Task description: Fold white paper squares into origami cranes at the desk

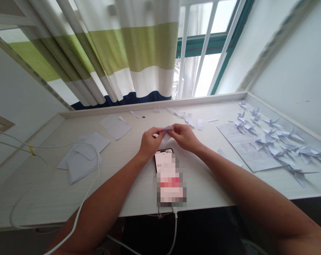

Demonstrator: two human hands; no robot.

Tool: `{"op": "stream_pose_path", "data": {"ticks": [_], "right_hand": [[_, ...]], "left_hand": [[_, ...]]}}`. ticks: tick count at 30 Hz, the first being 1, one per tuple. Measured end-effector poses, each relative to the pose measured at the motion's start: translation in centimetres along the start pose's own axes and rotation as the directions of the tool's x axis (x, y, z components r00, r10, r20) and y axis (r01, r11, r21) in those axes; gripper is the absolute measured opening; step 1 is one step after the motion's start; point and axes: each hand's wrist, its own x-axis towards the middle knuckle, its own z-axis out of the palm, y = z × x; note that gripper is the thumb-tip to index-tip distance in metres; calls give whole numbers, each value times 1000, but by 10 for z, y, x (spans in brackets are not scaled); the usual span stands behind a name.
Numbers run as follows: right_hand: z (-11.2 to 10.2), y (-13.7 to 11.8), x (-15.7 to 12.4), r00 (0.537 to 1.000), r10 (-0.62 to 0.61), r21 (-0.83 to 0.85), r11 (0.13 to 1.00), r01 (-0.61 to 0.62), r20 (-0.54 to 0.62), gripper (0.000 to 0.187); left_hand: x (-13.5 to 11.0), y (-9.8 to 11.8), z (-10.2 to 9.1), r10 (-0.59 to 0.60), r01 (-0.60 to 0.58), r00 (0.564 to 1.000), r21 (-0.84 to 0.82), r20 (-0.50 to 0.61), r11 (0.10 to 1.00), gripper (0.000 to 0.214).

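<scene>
In the head view, the left hand (151,142) and the right hand (186,137) meet above the middle of the desk (203,187), each with thumb and index finger closed on a small folded white paper (168,131). The remaining fingers of both hands curl inward and are partly hidden, so how tightly they bend cannot be told. The paper sits between the two sets of fingertips, just beyond the top end of a phone (164,163) lying on the desk. The desk has a raised rim (150,107) along its back and sides; within it, at the right, folded paper birds (264,141) lie in a loose group, some on a printed sheet (237,148) and others around it. At the left are a fanned pile of white sheets (82,159) and, farther back, a smaller set of papers (116,127). Paper scraps (200,124) and strips lie near the back rim, beside a tiny blue piece (144,117). The phone screen shows "00" near its top, with its lower part pixelated; the sheet's lines, some reddish, are too small to read. A white cable (175,223) meets the phone's near end.
</scene>
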Motion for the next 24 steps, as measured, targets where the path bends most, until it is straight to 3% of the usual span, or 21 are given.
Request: {"op": "stream_pose_path", "data": {"ticks": [6, 10, 14, 17, 24], "right_hand": [[-1, 1, 0, 995, -103, -183, 978, 98, -18, 14], [-1, -1, 0, 999, -31, -110, 994, 25, -45, 14], [4, -2, 0, 995, 80, 135, 987, -86, 54, 19], [7, 1, 1, 993, 96, 278, 954, -113, 73, 23], [6, 12, 2, 995, 55, 141, 988, -67, 86, 12]], "left_hand": [[0, 4, -5, 158, -161, 987, 157, 34, 974, 13], [-1, 10, -5, 110, -107, 994, 178, -11, 978, 12], [-3, 14, -1, 82, -62, 990, 166, -117, 984, 11], [-4, 14, 2, 45, -28, 991, 138, -122, 990, 10], [-4, 11, -1, -20, 20, 1000, 142, -4, 990, 30]]}}
